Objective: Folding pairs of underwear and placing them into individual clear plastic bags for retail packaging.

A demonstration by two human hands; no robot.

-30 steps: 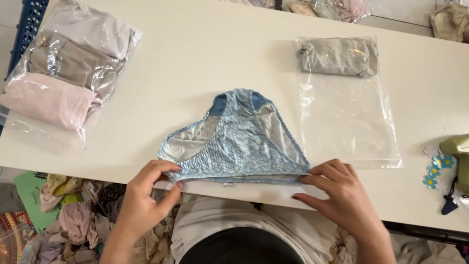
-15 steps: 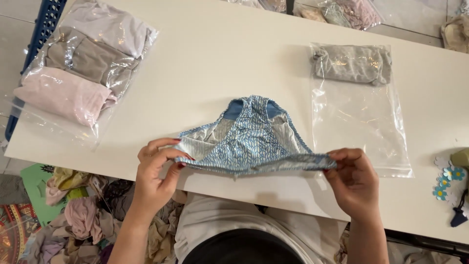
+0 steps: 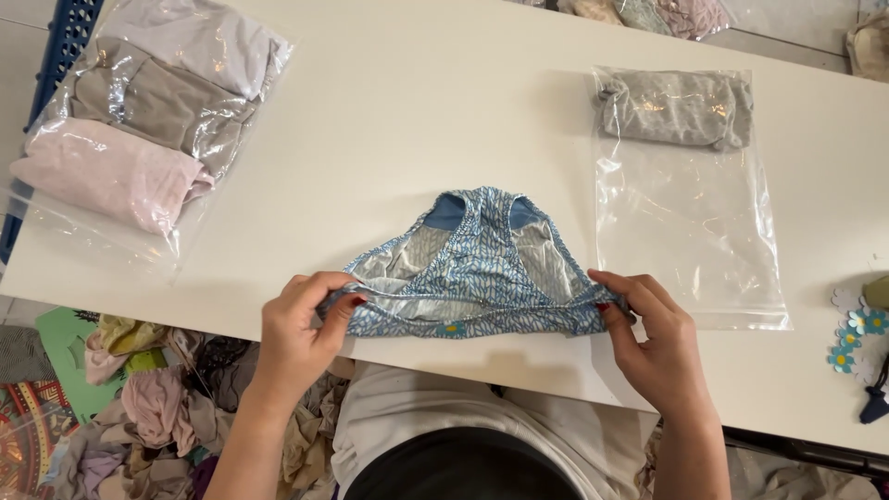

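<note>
A pair of blue patterned underwear point(image 3: 472, 273) lies on the white table point(image 3: 407, 111) near its front edge, its pale lining showing. My left hand point(image 3: 301, 333) pinches the left end of the waistband. My right hand point(image 3: 648, 333) pinches the right end. The waistband is stretched flat between both hands, with a small flower trim at its middle.
A clear plastic bag point(image 3: 690, 231) holding one folded grey garment point(image 3: 676, 111) lies to the right. A fuller bag point(image 3: 139, 120) of pink, taupe and lilac garments sits at the left. Flower stickers point(image 3: 857, 338) lie at the right edge. Loose clothes point(image 3: 157, 417) pile on the floor.
The waistband was lifted off the table half a second ago and now lies down again, turned over so the front with the flower trim shows. Both hands kept their grip.
</note>
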